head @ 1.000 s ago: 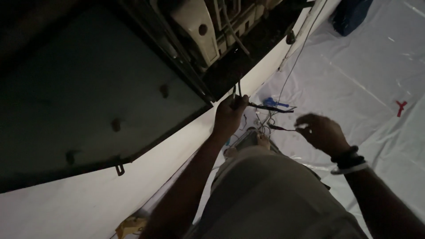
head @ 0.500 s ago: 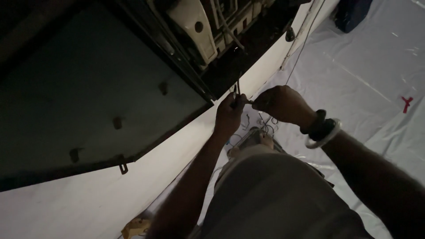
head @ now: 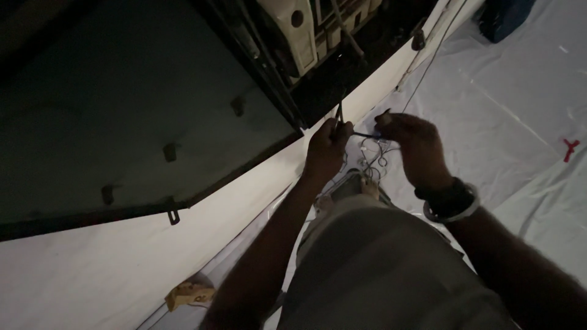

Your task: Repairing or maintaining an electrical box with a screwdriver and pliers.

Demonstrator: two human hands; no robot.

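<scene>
My left hand [head: 327, 146] is closed around a thin dark wire or rod [head: 339, 113] that runs up toward the open dark compartment [head: 342, 67] of a white vehicle body. My right hand [head: 408, 143] is close beside it, pinching a thin dark strand [head: 367, 135] that reaches across to the left hand. The scene is dim, so I cannot make out exactly what the thin pieces are. A dark watch and a pale bangle [head: 451, 201] sit on my right wrist. Loose thin wires [head: 373, 156] hang below the hands.
A large dark glass panel [head: 140, 110] with small tabs fills the left. Below it runs the white body surface [head: 92, 275]. White sheeting [head: 520, 122] covers the floor, with a red mark [head: 570, 148] at the right, a dark blue container [head: 504, 18] at top right and a crumpled yellowish wrapper [head: 189, 294].
My right hand moved left from out at the side to meet my left hand at the wire. The left hand stayed at the compartment's edge.
</scene>
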